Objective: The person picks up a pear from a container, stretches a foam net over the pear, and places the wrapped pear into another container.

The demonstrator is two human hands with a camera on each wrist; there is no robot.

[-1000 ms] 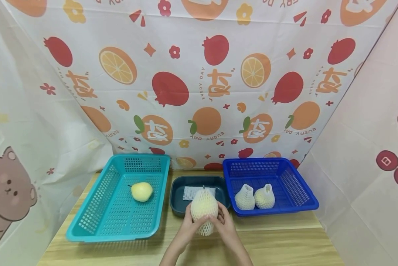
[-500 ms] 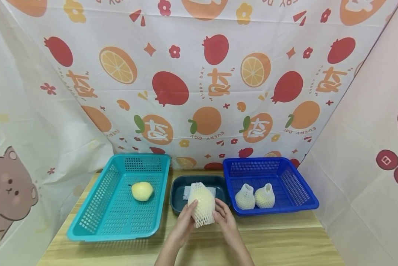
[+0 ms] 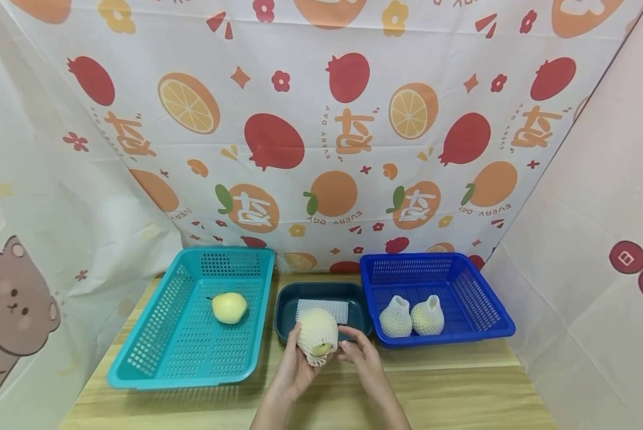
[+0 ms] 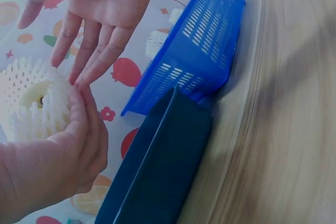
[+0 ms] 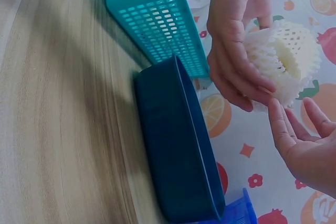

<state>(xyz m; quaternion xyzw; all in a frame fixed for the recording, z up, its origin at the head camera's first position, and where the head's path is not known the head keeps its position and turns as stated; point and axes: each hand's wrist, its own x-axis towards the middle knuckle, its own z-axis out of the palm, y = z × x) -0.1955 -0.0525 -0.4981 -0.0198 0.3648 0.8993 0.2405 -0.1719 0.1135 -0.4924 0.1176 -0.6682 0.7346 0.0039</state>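
White-netted pear [image 3: 317, 331] near tray rim [image 3: 321, 283].

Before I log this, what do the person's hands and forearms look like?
The left hand and right hand are bare, with no gloves or rings visible. The left forearm and right forearm show no sleeves or cables in view.

Rough foam net [image 3: 317, 331], smooth plastic tray [image 5: 170, 140], wood-grained tabletop [image 3: 450, 397]

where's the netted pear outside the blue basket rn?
Head view, lower centre: the netted pear is held in the left hand, right hand beside it, partly hiding the dark tray.
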